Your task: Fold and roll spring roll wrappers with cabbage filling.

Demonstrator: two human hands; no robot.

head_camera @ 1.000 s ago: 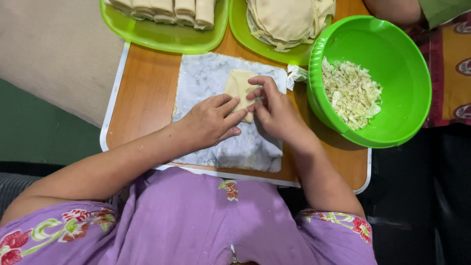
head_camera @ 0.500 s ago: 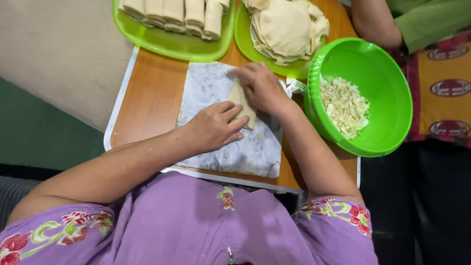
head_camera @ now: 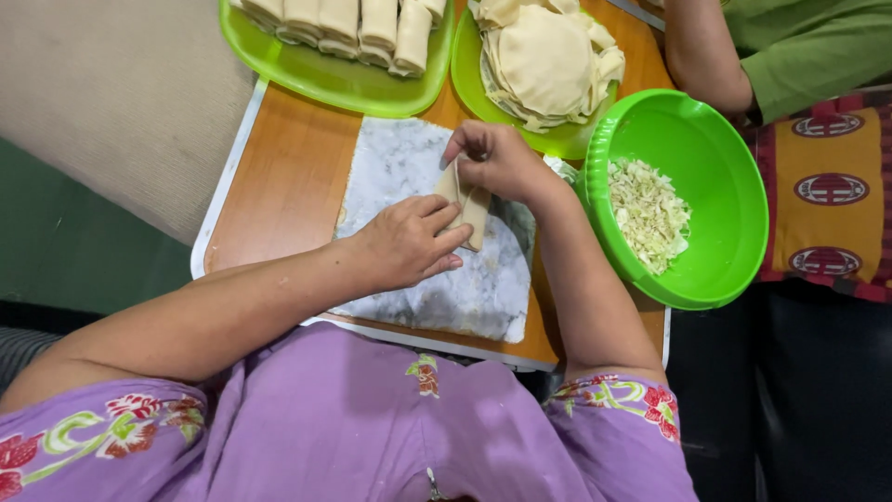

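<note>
A pale, folded dough roll (head_camera: 469,209) lies on a grey marbled board (head_camera: 418,279) on a wooden tray table. My right hand (head_camera: 497,163) pinches the roll's far end from above. My left hand (head_camera: 409,244) rests flat on the board, its fingertips pressing the roll's near side. Both hands hide much of the roll.
A green bowl (head_camera: 734,242) with shredded cabbage (head_camera: 649,214) stands right of the board. Behind it are a green plate of stacked round wrappers (head_camera: 548,60) and a green tray (head_camera: 316,79) holding several finished rolls (head_camera: 358,23). Another person's arm (head_camera: 706,56) reaches in at top right.
The wrapper has gone from a flat folded sheet to a narrow roll. My right hand moved to its far end while my left hand stayed pressed beside it.
</note>
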